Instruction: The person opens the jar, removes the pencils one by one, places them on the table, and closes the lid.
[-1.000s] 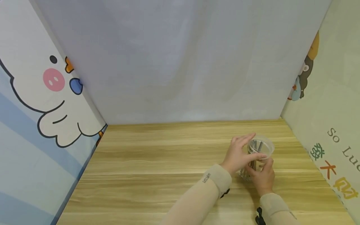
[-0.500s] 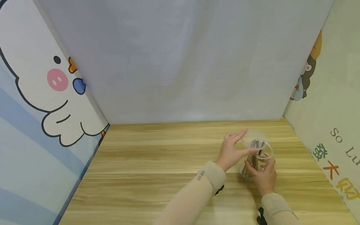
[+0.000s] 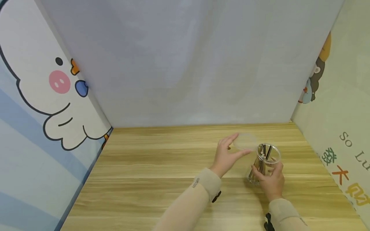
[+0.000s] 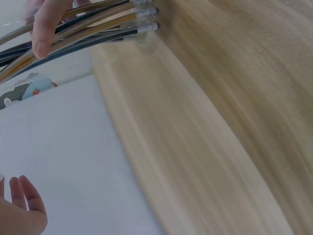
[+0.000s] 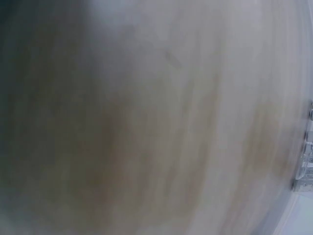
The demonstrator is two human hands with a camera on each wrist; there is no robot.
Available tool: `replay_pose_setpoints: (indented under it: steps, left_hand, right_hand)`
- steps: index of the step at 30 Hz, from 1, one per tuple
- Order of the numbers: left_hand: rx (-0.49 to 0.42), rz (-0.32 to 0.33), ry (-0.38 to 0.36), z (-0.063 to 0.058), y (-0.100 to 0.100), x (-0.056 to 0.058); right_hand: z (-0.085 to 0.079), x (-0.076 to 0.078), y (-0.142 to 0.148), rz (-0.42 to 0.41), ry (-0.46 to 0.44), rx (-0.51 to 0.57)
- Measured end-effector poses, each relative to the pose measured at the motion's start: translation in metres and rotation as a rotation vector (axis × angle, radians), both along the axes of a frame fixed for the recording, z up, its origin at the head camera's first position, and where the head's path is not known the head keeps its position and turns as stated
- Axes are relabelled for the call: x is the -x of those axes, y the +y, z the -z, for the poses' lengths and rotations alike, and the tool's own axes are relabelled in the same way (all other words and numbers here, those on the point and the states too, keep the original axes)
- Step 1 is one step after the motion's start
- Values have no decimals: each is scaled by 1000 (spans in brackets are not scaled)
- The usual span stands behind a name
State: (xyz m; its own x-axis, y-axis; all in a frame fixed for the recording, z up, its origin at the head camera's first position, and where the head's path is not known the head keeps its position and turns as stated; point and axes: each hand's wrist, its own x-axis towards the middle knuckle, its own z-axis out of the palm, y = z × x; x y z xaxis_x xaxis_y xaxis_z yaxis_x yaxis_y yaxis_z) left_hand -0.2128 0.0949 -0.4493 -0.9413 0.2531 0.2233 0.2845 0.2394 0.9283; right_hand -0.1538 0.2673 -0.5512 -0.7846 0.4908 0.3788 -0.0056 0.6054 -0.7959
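Note:
A clear plastic jar (image 3: pixel 279 155) stands on the right part of the table, its mouth uncovered. Several pencils (image 3: pixel 261 166) lean inside it; the left wrist view shows their eraser ends (image 4: pixel 146 13) at the jar's bottom. My right hand (image 3: pixel 272 183) grips the jar's side, thumb at the front, the other fingers partly hidden behind it. To the left of the jar's mouth, my left hand (image 3: pixel 226 157) holds a round translucent lid (image 3: pixel 245 141) by its edge between thumb and fingers. The right wrist view is mostly blurred wood, with a sliver of the jar (image 5: pixel 305 161) at its edge.
The wooden table (image 3: pixel 162 166) meets a plain pale back wall (image 3: pixel 188 80). Printed side panels stand at the left (image 3: pixel 31 96) and the right (image 3: pixel 341 106), the right one close beyond the jar.
My left hand has lifted the lid off the jar's mouth and carried it leftward. The right hand has kept its grip, and the jar has stayed nearly in place.

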Motion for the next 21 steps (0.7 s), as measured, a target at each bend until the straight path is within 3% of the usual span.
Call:
replay_pose_setpoints:
  steps: [4,21]
  left_hand:
    - [-40,-15,-26,10,-7,0]
    - [-65,-66,-136,49,-25,-1]
  right_hand:
    - [0,0,0,11,12,-16]
    - [0,1,0,18,19,-26]
